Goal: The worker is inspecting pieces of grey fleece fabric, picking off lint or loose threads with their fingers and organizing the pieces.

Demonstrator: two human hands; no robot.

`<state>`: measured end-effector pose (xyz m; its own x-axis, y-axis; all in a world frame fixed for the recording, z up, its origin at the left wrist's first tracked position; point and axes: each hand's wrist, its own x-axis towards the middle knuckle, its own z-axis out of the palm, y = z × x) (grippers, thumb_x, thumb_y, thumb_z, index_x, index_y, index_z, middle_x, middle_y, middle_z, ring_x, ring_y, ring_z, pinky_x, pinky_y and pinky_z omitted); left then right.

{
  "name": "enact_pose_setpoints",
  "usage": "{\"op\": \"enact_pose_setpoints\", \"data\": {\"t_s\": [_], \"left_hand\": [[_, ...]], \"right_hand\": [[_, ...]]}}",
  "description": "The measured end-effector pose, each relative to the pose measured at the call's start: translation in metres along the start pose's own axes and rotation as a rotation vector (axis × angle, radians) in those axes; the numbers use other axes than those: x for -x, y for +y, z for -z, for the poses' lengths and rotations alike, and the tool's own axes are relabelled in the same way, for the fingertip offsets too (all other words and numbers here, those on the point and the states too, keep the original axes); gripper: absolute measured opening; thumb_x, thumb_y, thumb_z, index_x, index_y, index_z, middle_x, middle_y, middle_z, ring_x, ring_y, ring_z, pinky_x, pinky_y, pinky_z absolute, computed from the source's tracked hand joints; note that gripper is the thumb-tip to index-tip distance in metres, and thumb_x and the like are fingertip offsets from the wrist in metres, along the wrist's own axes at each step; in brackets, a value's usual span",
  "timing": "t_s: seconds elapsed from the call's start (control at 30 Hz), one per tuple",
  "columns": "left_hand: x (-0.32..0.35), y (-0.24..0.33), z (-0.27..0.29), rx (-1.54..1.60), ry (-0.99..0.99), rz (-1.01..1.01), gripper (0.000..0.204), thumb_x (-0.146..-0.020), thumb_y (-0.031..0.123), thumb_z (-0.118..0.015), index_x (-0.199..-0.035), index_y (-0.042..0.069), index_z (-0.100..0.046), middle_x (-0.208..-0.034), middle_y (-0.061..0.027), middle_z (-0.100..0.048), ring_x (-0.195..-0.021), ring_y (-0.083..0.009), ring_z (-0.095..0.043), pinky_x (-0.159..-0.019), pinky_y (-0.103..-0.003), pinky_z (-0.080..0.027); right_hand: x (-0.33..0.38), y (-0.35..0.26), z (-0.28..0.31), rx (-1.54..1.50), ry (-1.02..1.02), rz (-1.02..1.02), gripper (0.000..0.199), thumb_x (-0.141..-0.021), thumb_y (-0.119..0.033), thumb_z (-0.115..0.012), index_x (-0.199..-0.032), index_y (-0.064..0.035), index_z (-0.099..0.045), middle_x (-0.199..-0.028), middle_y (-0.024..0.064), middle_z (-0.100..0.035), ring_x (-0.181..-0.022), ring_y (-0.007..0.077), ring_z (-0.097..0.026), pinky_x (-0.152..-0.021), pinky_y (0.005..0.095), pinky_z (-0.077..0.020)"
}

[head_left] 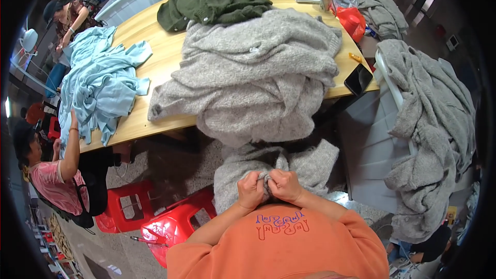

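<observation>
A grey knitted sweater (318,168) hangs bunched in front of my body, below the table's near edge. My left hand (251,190) is closed on a gathered bit of its knit. Right beside it, my right hand (284,185) pinches the same part, the two fists almost touching. What lies inside the fingers is hidden. Just beyond, a large heap of grey sweaters (258,77) spills over the table edge, and a dark green knitted cardigan (217,0) with buttons rests behind it.
Light blue garments (98,72) cover the left of the wooden table (139,129), where two other people work. A phone (358,79) lies at the right corner. A grey bin (372,144) draped with grey knitwear (429,124) stands right. Red stools (170,222) are at lower left.
</observation>
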<state>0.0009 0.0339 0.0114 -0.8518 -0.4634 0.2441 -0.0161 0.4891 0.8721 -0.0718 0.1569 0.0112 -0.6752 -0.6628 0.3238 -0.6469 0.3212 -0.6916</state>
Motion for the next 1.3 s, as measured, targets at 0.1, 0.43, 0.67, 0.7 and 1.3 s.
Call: {"op": "enact_pose_setpoints", "data": {"t_s": [0.1,0.43,0.67,0.7,1.3], "left_hand": [[0.005,-0.005,-0.002,-0.103,0.025,-0.199,0.006,-0.074,-0.002,-0.057,-0.079,0.000,-0.060,-0.069,-0.0155,-0.059,-0.060,-0.0323,-0.059,-0.053,-0.039,-0.047],[-0.067,0.085,0.093,-0.111,0.095,-0.342,0.022,-0.074,0.013,-0.066,-0.092,0.002,-0.060,-0.089,-0.0128,-0.063,-0.077,-0.0228,-0.061,-0.068,-0.030,-0.049],[-0.072,0.166,0.157,0.783,0.055,-0.509,0.046,-0.077,0.025,-0.067,-0.112,0.001,-0.049,-0.101,-0.0212,-0.060,-0.077,-0.0245,-0.061,-0.065,-0.028,-0.047],[-0.073,0.169,0.152,0.788,0.018,-0.511,0.047,-0.078,0.024,-0.066,-0.114,0.001,-0.048,-0.101,-0.0212,-0.060,-0.076,-0.0245,-0.061,-0.064,-0.028,-0.047],[-0.069,0.192,0.132,0.530,0.016,-0.516,0.047,-0.080,0.012,-0.066,-0.120,0.005,-0.041,-0.097,-0.0201,-0.060,-0.072,-0.0239,-0.064,-0.057,-0.029,-0.050]], "right_hand": [[-0.005,0.002,-0.003,-0.050,-0.006,-0.061,0.010,-0.073,-0.010,-0.055,-0.067,-0.0066,-0.048,-0.060,0.0138,-0.054,-0.054,0.0343,-0.056,-0.048,0.0427,-0.0440],[-0.008,0.015,0.024,-0.101,-0.108,-0.134,0.011,-0.074,-0.011,-0.055,-0.070,-0.0026,-0.049,-0.064,0.0179,-0.054,-0.058,0.0372,-0.055,-0.051,0.0448,-0.0429],[0.018,0.016,0.013,-0.210,-0.163,-0.236,0.016,-0.074,-0.014,-0.060,-0.072,-0.0007,-0.052,-0.063,0.0198,-0.052,-0.057,0.0357,-0.055,-0.049,0.0392,-0.0413],[0.019,0.015,0.012,-0.203,-0.144,-0.211,0.015,-0.074,-0.013,-0.060,-0.071,-0.0010,-0.051,-0.064,0.0199,-0.051,-0.056,0.0375,-0.052,-0.049,0.0410,-0.0404],[0.017,0.030,0.027,-0.553,-0.132,-0.376,0.012,-0.078,-0.009,-0.060,-0.082,0.0018,-0.059,-0.071,0.0087,-0.061,-0.064,0.0139,-0.053,-0.060,0.0284,-0.0448]]}}
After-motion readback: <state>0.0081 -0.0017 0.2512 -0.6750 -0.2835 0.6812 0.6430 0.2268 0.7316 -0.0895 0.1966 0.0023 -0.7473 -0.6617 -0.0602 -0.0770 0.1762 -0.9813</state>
